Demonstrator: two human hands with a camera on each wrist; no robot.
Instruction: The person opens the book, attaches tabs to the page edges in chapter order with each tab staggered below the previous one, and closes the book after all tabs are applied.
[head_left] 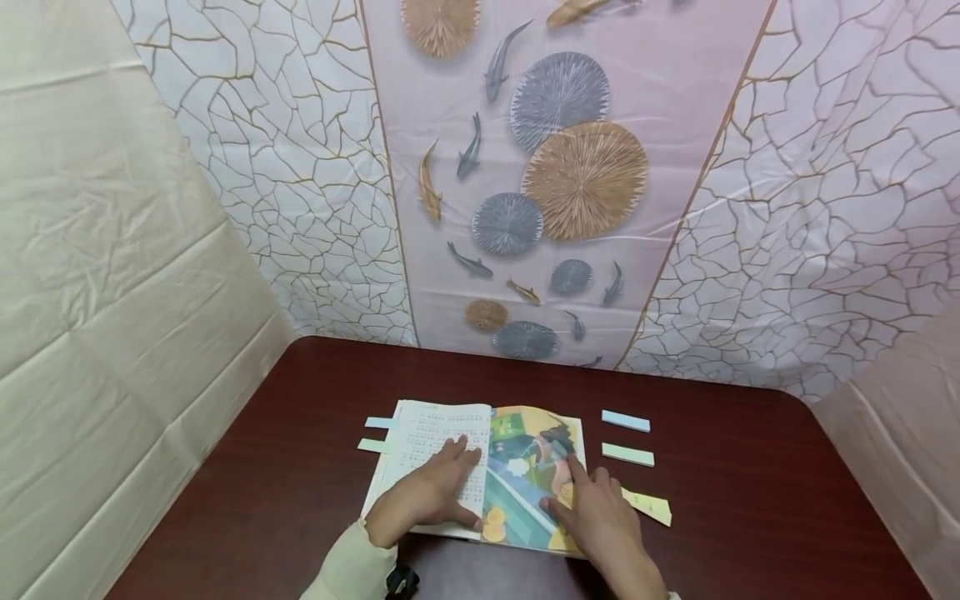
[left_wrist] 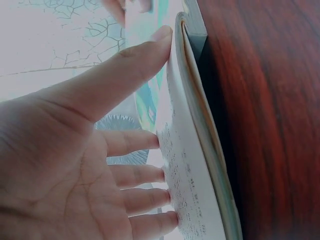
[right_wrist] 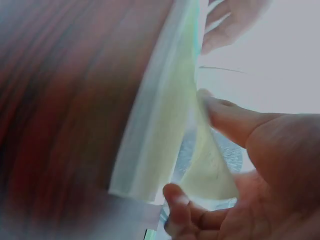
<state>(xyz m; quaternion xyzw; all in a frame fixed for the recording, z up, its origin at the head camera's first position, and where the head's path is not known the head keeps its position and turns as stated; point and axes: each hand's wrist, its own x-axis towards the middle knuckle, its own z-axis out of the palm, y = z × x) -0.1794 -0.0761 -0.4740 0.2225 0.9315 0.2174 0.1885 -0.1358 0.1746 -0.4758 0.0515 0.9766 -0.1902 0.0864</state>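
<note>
An open book (head_left: 438,423) lies on the dark table, text on the left page and a coloured picture on the right page (head_left: 517,487). My left hand (head_left: 435,487) rests on the text page with fingers spread and straight and the thumb near the spine. Over the outer lower part of the picture page lies my right hand (head_left: 607,517), index finger extended and thumb apart from it. In the right wrist view a pale yellow sheet (right_wrist: 210,177) bends up between thumb and fingers; whether it is page or note I cannot tell. Neither hand visibly pinches anything.
Blue (head_left: 626,421) and green (head_left: 628,454) paper strips lie right of the book. A yellow strip (head_left: 648,507) shows beside my right hand. Blue (head_left: 378,422) and green (head_left: 372,446) tabs stick out from the book's left edge. Patterned cloth (head_left: 525,250) hangs behind the table.
</note>
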